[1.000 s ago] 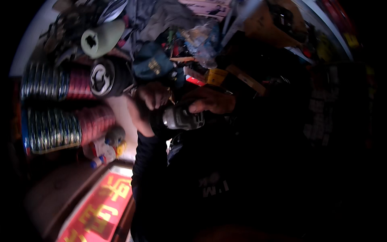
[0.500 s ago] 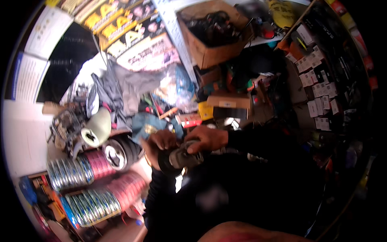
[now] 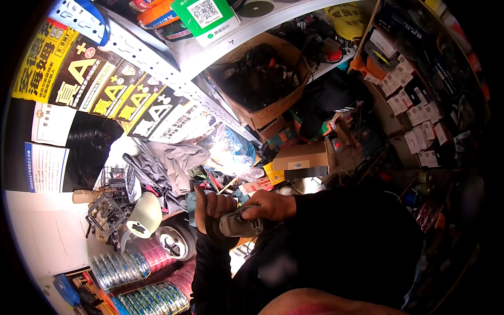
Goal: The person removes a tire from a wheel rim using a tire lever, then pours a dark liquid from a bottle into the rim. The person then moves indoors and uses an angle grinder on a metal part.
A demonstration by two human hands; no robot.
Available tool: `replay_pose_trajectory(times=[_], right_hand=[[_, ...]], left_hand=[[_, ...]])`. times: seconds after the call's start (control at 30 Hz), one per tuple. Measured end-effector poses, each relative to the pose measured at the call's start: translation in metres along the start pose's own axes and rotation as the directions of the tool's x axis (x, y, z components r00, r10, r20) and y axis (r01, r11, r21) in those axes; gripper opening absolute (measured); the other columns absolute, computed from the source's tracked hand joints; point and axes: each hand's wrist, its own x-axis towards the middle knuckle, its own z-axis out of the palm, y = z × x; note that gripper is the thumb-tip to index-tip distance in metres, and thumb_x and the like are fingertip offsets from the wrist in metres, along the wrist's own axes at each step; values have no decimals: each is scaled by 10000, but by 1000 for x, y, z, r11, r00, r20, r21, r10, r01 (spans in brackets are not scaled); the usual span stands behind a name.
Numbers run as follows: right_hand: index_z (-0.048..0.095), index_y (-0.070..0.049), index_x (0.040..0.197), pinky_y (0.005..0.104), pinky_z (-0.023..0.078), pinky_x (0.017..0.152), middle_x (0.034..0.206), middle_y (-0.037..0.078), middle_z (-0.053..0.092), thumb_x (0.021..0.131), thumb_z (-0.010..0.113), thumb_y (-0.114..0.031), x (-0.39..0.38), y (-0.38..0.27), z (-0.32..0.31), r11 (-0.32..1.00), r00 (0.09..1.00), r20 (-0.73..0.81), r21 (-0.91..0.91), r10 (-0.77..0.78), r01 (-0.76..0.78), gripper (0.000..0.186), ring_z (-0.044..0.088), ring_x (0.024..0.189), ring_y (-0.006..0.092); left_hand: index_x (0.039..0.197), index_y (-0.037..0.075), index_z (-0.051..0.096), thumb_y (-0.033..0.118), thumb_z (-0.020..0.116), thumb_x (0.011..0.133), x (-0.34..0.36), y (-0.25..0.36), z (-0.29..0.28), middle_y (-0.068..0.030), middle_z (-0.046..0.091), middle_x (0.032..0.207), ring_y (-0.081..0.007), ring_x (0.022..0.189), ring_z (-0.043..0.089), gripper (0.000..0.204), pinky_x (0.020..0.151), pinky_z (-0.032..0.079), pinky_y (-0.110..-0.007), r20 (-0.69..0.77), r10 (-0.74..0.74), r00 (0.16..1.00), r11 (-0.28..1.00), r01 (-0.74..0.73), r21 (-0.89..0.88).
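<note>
- Head view: the right hand (image 3: 270, 203) is closed around the grey body of an angle grinder (image 3: 239, 227), held in front of the person's chest.
- Left hand (image 3: 210, 206) curls at the grinder's dark disc (image 3: 216, 236), fingers bent on its upper edge; how firmly it grips I cannot tell.
- Just behind the hands lie a crumpled clear plastic bag (image 3: 231, 153) and a small cardboard box (image 3: 304, 157).
- Left of them sit a scooter wheel (image 3: 172, 242) and a pale green scooter panel (image 3: 144, 215).

Grinder body (image 3: 240, 227) half hidden under right hand (image 3: 270, 203), disc (image 3: 216, 239) dim
</note>
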Motion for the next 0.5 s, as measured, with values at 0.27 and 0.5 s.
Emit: replay_pose_trajectory(times=[0.27,0.5], right_hand=[[668,70,876,335,456,675,768,76,644,938,589,-533,4,9,-19,977,982,186,207,6,-45,611,561,729,138],[692,76,1040,363,501,758,884,164,720,911,623,-509,8,-33,-4,995,947,320,83,22,-51,603,648,803,203]], left_hand=[[525,169,355,586,259,1080,-2,-19,5,-4,370,504,-170,528,348,700,576,308,-339,304,474,827,791,-551,266],[504,184,335,597,280,1073,-43,-8,17,17,329,474,-146,482,314,706,518,277,-305,-60,374,925,926,-376,-21]])
